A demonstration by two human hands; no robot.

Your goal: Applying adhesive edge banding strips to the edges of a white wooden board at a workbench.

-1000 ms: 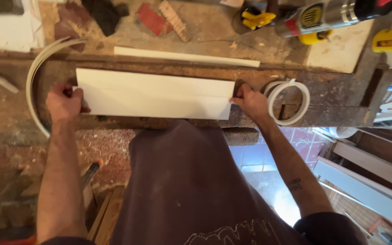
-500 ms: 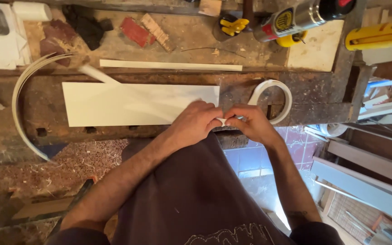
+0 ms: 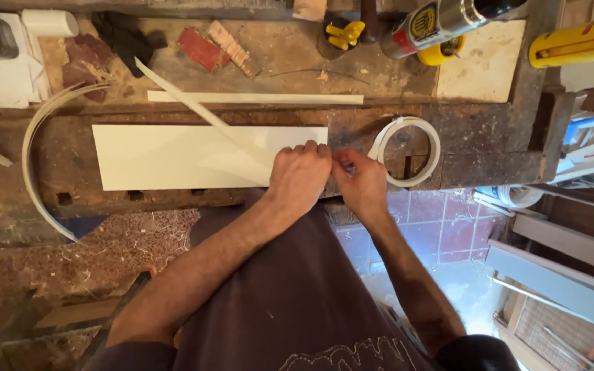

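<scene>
Both hands pinch at the right end of the white panel (image 3: 173, 156), mid-frame on the workbench (image 3: 489, 144). Left hand (image 3: 302, 175) and right hand (image 3: 362, 180) sit knuckle to knuckle, fingers clenched, probably on the thin white strip (image 3: 194, 106) angling to upper left. Panel lies flat, steadying the work.

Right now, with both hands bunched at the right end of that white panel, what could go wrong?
1. The left hand and right hand work only at one corner of the white panel; its far end lies free and might slide.
2. The thin white strip lies loose across the panel and could snag.
3. The coiled edging beside the right hand might get knocked.
</scene>
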